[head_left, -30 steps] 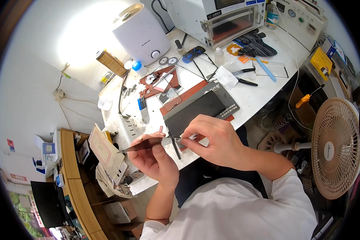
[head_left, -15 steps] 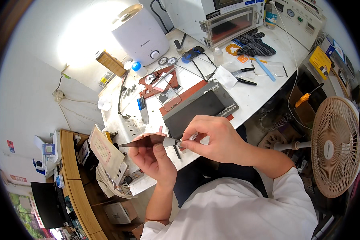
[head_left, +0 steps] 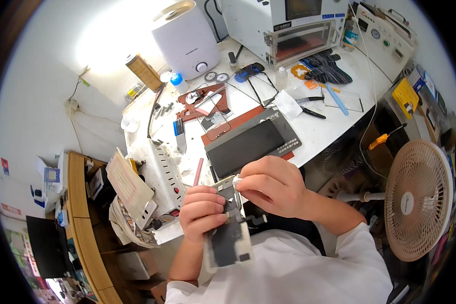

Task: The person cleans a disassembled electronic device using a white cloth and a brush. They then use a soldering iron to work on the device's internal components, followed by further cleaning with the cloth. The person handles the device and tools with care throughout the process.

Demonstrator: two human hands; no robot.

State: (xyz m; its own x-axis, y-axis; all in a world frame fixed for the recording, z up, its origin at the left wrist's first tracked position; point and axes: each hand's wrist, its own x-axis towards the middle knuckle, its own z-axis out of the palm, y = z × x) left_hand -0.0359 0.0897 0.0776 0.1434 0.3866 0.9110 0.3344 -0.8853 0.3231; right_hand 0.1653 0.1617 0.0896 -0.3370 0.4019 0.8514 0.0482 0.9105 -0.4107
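Observation:
My left hand (head_left: 202,213) is closed round the edge of a phone screen panel (head_left: 230,243), its fingers lying over the dark face. The panel has a pale border and slants down towards my shirt. A short flex cable (head_left: 257,219) sticks out from its right side. At the panel's upper end, my right hand (head_left: 273,186) pinches a small wad of white tissue (head_left: 236,179), close to or touching the edge. Just beyond my hands, a black pad (head_left: 245,147) lies on a grey mat (head_left: 290,129).
A white power strip (head_left: 162,175) and a pink stick (head_left: 198,171) lie left of the pad. Farther back are a red-brown fixture (head_left: 187,110), pliers (head_left: 313,112), a blue stick (head_left: 336,100) and a white humidifier (head_left: 187,45). A fan (head_left: 418,200) stands at right.
The panel has swung from nearly level to slanting down towards me, so its cable side shows. My left hand now grips it from above. My right hand has moved slightly right and down.

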